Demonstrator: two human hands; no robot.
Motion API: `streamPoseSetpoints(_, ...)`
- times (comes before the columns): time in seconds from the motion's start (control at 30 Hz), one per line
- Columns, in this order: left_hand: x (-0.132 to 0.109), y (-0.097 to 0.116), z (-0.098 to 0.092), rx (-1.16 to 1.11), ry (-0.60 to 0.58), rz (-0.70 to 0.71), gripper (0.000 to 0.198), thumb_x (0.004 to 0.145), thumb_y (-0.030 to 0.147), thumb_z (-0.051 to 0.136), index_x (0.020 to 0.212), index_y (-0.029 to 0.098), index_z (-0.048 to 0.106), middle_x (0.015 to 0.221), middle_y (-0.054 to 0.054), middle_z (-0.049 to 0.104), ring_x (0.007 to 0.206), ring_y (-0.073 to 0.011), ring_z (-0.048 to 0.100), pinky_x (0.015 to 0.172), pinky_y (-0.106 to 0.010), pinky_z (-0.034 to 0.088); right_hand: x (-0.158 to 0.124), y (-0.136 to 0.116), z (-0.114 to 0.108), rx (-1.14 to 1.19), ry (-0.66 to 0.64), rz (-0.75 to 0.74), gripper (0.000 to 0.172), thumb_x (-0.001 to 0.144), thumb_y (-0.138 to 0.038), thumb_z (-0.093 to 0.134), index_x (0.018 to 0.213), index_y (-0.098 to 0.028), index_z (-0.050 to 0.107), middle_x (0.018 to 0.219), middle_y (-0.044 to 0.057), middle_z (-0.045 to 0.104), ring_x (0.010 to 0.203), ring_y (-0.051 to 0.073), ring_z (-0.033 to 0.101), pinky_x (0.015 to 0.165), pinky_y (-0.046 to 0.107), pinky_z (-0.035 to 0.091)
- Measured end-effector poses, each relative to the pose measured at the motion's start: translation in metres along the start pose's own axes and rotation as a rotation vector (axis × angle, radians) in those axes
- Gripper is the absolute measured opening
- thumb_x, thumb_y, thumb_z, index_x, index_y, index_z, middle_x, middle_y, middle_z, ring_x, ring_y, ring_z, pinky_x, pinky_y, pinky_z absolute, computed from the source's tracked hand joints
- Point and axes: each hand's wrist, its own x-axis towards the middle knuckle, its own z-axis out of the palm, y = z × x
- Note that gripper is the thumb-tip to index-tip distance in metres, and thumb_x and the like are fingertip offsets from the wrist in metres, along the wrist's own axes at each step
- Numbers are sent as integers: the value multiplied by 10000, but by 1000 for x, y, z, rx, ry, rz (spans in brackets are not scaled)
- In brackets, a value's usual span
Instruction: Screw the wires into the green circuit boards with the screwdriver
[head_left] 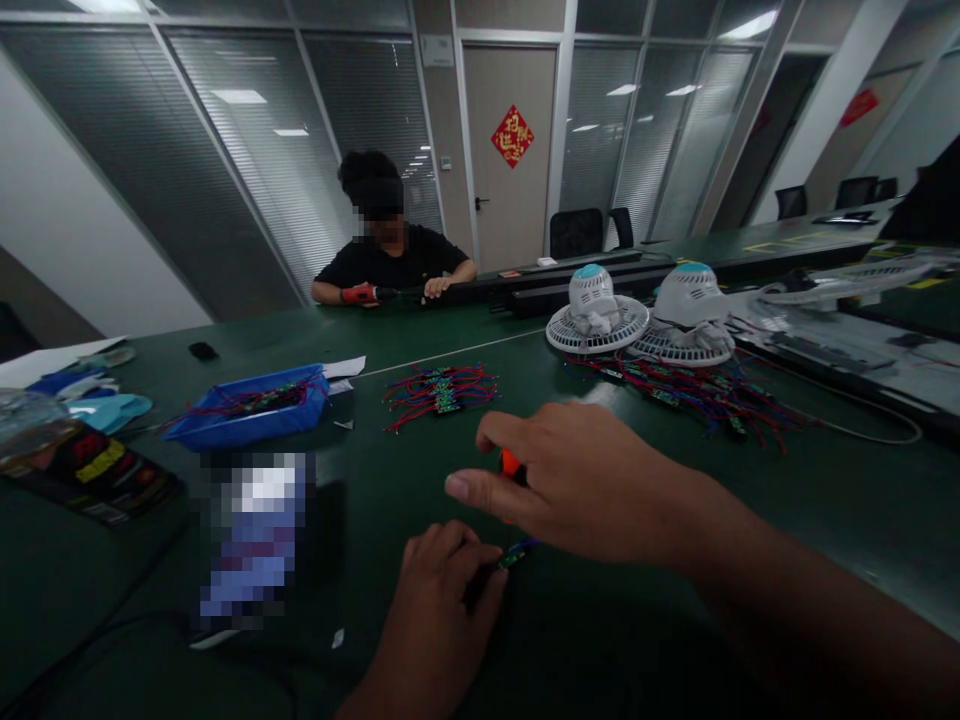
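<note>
My left hand rests low over the green table, thumb and index finger pinching a small green circuit board with a bluish wire at its far end. Just above and to the right is my right hand, fingers curled around a tool with an orange handle. Most of that tool is hidden by the hand, so its kind does not show. Beyond my hands lies a row of small circuit boards with red and blue wires.
A blue tray of wired boards stands left, near a large bottle and a blurred-out item. Two white fan units and a wire heap lie right. Across the table a person holds a red tool.
</note>
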Motion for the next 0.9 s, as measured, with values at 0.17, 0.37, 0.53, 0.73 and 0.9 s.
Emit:
streamPoseSetpoints(0.17, -1, -3, 2, -4, 25, 10, 157, 826, 182, 578, 919, 241, 691, 860, -35, 637, 821, -229, 585, 732, -387, 442, 3, -1, -1, -13, -30, -12, 344, 930, -430, 369, 821, -213, 613, 592, 8, 570, 539, 155, 524, 477, 279, 145)
streamPoseSetpoints(0.37, 0, 1, 6, 7, 30, -39, 109, 826, 226, 595, 883, 224, 688, 866, -43, 644, 833, -251, 591, 733, -417, 430, 2, -3, -1, 12, -22, 4, 224, 865, -344, 462, 922, -192, 615, 614, 21, 606, 531, 162, 525, 460, 280, 148)
streamPoseSetpoints(0.53, 0, 5, 9, 35, 64, -68, 144, 826, 241, 600, 939, 254, 688, 922, -43, 661, 872, -262, 594, 755, -429, 424, 0, -3, -1, 48, -36, 6, 206, 821, -321, 490, 938, -183, 588, 647, 28, 617, 551, 168, 532, 468, 283, 155)
streamPoseSetpoints(0.73, -1, 0, 18, 11, 136, 8, 201, 813, 165, 605, 947, 277, 705, 953, -43, 679, 885, -252, 614, 750, -406, 459, -3, -2, -3, 150, -54, 5, 342, 775, -263, 508, 1101, -174, 559, 697, 30, 633, 614, 183, 556, 496, 274, 224)
streamPoseSetpoints(0.9, 1, -5, 21, 14, 138, 15, 204, 790, 144, 609, 900, 276, 718, 902, -38, 687, 859, -245, 625, 745, -402, 479, -6, -3, -6, 213, -43, -4, 238, 747, -213, 487, 963, -171, 578, 765, 42, 639, 621, 159, 538, 503, 269, 240)
